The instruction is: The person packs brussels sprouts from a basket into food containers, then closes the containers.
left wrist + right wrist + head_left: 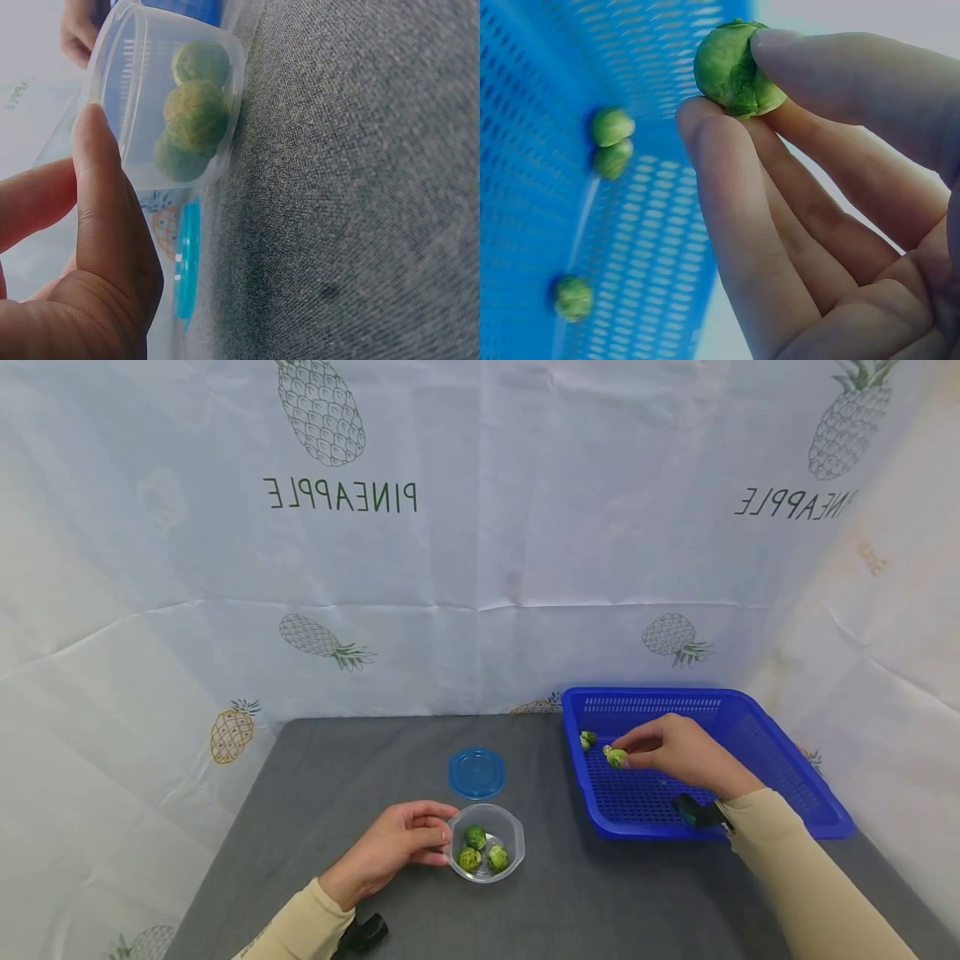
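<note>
A clear plastic container (514,828) stands on the grey table with three Brussels sprouts (498,858) in it. At its left side my left hand (408,839) holds it by the rim, thumb (97,180) against the edge. Over the blue basket (720,702), my right hand (678,752) pinches a Brussels sprout (735,69) between thumb and fingertips. More sprouts lie along the basket wall in the right wrist view: two touching, one of them an upper sprout (611,126), and a single sprout (573,298) apart from them.
A round blue lid (477,773) lies flat on the table just behind the container. The basket stands at the back right, close to a white cloth (480,560) printed with pineapples that hangs behind the table and at both sides.
</note>
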Tool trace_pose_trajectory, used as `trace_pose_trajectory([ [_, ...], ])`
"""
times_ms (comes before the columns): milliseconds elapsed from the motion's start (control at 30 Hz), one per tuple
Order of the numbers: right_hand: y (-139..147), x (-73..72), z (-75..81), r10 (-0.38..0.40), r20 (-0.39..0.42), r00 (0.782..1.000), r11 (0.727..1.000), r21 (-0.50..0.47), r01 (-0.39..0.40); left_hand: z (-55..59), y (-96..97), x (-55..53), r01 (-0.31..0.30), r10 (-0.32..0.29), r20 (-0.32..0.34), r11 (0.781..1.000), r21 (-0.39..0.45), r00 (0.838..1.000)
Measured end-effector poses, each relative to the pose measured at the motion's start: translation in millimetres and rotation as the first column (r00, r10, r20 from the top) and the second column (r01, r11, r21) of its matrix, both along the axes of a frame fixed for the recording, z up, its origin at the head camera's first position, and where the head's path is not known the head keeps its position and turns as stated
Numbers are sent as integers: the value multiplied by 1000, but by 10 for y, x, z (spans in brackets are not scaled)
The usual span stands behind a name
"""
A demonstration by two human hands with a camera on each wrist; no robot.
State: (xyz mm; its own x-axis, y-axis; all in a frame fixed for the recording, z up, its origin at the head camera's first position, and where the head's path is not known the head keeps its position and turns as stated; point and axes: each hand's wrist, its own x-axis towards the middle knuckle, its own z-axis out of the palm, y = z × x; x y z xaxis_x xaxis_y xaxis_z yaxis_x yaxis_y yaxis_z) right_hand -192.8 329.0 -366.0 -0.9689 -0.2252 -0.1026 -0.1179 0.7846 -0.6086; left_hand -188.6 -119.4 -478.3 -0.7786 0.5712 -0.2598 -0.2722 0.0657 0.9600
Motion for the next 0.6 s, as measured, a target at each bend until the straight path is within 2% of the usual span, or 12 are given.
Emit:
trace_pose_trajectory([
  [100,-81,66,56,12,-14,1000,1000,-21,-12,-3,2,-3,0,0,1,1000,2,1000],
  [367,-559,130,41,143,-33,989,987,-64,-145,-16,-13,-7,-6,6,-1,1000,-1,1000],
  [500,-845,125,-27,238,-34,971,966,-93,-240,-16,-16,-8,-5,5,-2,1000,11,1000],
  [600,-1078,106,-92,326,-45,944,940,-91,-329,-12,-25,-4,-2,2,-2,1000,21,1000],
])
